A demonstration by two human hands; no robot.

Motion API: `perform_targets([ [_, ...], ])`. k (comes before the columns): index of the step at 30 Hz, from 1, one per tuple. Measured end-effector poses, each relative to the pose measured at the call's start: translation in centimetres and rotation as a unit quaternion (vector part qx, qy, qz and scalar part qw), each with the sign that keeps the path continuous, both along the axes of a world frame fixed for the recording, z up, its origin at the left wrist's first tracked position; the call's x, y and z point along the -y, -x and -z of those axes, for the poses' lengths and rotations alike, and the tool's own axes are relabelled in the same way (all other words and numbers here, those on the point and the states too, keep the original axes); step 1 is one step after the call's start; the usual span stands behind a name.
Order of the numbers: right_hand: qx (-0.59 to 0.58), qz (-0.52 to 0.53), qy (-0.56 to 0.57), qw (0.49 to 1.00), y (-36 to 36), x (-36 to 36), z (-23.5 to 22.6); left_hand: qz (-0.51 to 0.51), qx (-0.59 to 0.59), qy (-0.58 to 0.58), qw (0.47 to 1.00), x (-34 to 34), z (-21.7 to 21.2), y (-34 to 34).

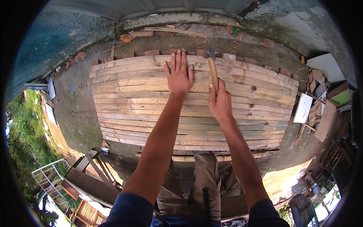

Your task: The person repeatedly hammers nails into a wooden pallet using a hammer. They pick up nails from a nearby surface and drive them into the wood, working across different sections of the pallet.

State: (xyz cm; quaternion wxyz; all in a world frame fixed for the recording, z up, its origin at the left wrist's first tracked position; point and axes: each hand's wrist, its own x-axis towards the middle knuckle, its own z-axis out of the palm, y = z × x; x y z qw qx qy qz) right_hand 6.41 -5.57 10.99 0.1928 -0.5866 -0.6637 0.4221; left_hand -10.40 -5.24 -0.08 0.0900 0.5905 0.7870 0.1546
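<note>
A wide panel of split bamboo slats (140,102) lies in front of me, the slats running from left to right. My left hand (179,77) rests flat near the panel's far edge, its fingers stretched toward that edge. Just to its right, my right hand (221,101) is closed around the wooden handle of a hammer (213,70). The dark metal hammer head is over the far edge of the panel, apart from my left hand. Whether the head touches the slats, I cannot tell.
Wooden blocks (152,53) stick out along the panel's far edge. Behind them, a thin wood strip (176,31) and rubble lie by the wall. Boards and scraps (321,100) are piled at the right. A white metal rack (49,178) stands at the lower left.
</note>
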Motion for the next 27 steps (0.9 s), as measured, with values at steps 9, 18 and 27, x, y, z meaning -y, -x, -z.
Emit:
perform_targets([
  [9, -0.004, 0.038, 0.035, 0.999, 1.3, 0.5, 0.1, 0.001, 0.011, 0.020, 1.000, -0.4, -0.7, 0.2],
  [18, -0.148, 0.056, -0.130, 0.979, 0.7, 0.3, -0.3, -0.004, 0.014, 0.021, 1.000, -0.3, -0.5, 0.1],
  [27, -0.077, 0.084, -0.046, 0.992, 0.2, 0.0, 0.6, -0.003, 0.021, -0.007, 1.000, -0.4, -0.7, 0.1],
])
